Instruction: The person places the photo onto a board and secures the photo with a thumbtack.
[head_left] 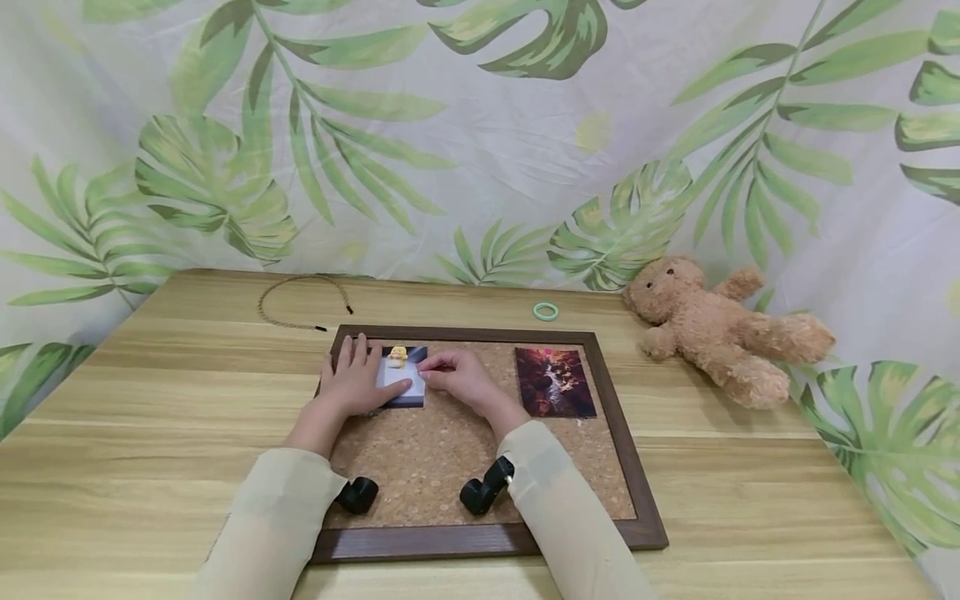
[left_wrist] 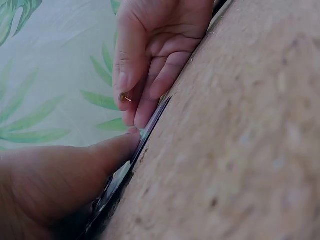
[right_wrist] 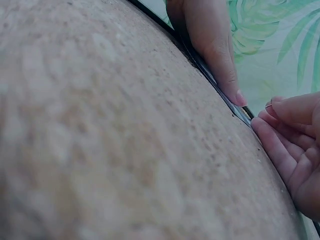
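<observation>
My left hand (head_left: 351, 385) lies on a small picture card (head_left: 395, 375) at the upper left of the framed cork board (head_left: 420, 467). Its fingers are spread, and the thumb presses across the card's lower part. A yellow cartoon figure (head_left: 397, 357) shows near the card's top. Just over the card's right edge, my right hand (head_left: 461, 382) pinches a thumbtack (left_wrist: 123, 97) between thumb and fingertip. In the left wrist view the tack has a brass-coloured head, and its bare point sticks out from the fingers.
A dark red forest picture (head_left: 553, 383) hangs by a pink pin at the board's upper right. Behind the board lie a thin chain cord (head_left: 262, 302) and a green ring (head_left: 546, 312). A brown teddy bear (head_left: 708, 321) lies at right on the wooden table (head_left: 757, 492).
</observation>
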